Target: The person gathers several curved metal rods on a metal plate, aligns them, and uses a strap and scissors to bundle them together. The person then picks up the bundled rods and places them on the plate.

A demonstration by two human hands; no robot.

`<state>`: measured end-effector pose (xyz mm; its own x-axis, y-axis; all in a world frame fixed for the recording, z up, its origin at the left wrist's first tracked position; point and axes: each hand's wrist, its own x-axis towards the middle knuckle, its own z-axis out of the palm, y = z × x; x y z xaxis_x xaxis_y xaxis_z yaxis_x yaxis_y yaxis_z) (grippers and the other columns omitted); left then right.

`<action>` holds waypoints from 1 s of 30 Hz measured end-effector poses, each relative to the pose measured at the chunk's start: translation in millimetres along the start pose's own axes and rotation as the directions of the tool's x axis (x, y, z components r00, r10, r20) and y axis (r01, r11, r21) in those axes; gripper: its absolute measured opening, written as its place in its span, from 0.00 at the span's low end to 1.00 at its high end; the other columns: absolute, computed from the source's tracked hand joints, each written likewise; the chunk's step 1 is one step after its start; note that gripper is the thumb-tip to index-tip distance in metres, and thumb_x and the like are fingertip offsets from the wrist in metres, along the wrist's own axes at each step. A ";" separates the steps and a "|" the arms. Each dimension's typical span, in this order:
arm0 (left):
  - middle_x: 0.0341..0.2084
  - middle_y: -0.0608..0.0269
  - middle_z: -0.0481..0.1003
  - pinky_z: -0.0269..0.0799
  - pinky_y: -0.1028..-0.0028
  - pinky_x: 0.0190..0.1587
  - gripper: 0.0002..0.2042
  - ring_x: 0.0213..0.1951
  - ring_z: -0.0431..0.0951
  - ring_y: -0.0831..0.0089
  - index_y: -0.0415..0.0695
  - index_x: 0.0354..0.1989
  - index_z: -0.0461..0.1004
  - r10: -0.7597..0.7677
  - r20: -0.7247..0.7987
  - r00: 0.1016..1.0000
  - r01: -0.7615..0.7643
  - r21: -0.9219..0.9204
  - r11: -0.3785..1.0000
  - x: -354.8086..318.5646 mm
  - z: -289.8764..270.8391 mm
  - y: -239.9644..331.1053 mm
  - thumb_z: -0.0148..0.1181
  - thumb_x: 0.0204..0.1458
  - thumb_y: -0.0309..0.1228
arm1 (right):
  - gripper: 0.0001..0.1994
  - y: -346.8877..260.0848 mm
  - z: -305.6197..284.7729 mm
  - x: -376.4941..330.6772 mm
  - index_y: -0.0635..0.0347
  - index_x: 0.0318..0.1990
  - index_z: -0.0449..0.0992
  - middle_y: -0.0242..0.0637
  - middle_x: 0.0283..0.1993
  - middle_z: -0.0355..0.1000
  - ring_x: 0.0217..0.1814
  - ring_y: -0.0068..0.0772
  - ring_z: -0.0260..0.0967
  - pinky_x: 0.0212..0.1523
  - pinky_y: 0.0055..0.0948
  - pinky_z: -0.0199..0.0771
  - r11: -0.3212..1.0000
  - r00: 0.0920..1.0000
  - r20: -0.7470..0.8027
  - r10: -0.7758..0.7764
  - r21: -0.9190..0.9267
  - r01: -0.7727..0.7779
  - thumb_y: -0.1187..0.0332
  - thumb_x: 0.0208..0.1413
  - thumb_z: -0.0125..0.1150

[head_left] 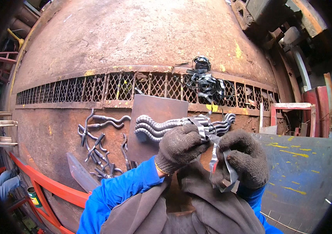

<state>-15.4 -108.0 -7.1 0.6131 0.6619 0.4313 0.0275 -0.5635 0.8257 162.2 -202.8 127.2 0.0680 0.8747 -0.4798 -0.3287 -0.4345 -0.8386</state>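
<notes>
A bundle of wavy, ribbed steel rods (155, 127) lies across a square brown metal plate (161, 104), its right end reaching past the plate. A shiny grey strip (231, 171) runs around the middle of the bundle. My left hand (183, 146), in a dark knitted glove, is closed at the near side of the bundle, pinching the strip where it leaves the rods. Gloved the same way, my right hand (248, 158) is curled around the strip's loose part, which hangs in a loop below the fingers. The fingertips are partly hidden.
Loose wavy rods (95, 150) lie on the ground to the left. Beyond the bundle, tangled dark strips (208, 86) rest on a rusty floor grating (154, 85). A red beam (62, 191) crosses the left; a grey sheet (298, 175) lies right. Scrap metal (290, 50) stands far right.
</notes>
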 end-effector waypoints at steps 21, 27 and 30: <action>0.30 0.54 0.73 0.74 0.57 0.31 0.08 0.32 0.78 0.54 0.48 0.38 0.77 -0.124 0.297 0.947 -0.010 0.415 0.910 19.7 -11.5 26.6 0.62 0.50 0.31 | 0.12 18.9 -16.4 5.8 0.64 0.50 0.75 0.38 0.37 0.75 0.28 0.21 0.72 0.29 0.21 0.75 0.987 0.969 -0.231 -0.087 -0.154 0.052 0.73 0.61 0.52; 0.37 0.47 0.73 0.74 0.55 0.40 0.09 0.38 0.77 0.48 0.44 0.38 0.74 -0.131 0.353 0.926 0.022 0.296 0.955 30.9 -32.0 36.4 0.64 0.51 0.32 | 0.12 12.2 -10.4 14.3 0.64 0.52 0.73 0.36 0.37 0.73 0.25 0.15 0.69 0.23 0.18 0.70 0.972 0.950 -0.308 -0.045 -0.235 -0.030 0.72 0.62 0.61; 0.40 0.46 0.73 0.74 0.55 0.47 0.12 0.44 0.76 0.46 0.41 0.44 0.75 -0.169 0.441 0.881 0.062 0.246 0.967 21.9 -43.8 32.7 0.62 0.51 0.27 | 0.24 40.2 -20.3 32.3 0.64 0.58 0.70 0.36 0.39 0.74 0.34 0.20 0.73 0.33 0.22 0.75 0.904 0.923 -0.252 -0.292 -0.387 0.180 0.71 0.56 0.71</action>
<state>-35.7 -90.3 45.3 0.8841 0.4604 0.0796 0.2595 -0.6255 0.7358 170.4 -196.4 72.8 0.3960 0.8798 -0.2630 0.0797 -0.3183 -0.9446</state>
